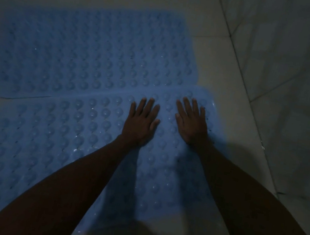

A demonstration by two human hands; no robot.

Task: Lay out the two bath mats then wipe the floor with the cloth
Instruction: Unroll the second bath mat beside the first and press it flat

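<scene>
Pressing flat, fingers straight, left hand [141,122] and right hand [192,122] on near blue mat [62,144]; no legible writing.

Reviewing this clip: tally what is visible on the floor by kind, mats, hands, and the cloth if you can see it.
Blue bath mats: 2, far mat and near mat, lying edge to edge.
Hands: 2, left hand and right hand, both flat on the near mat.
Cloths: 0 in view.
Total: 4

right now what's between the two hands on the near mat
Only bare mat. In the head view the left hand and right hand press flat on the near bath mat, with a strip of its blue bumps between them.
</scene>
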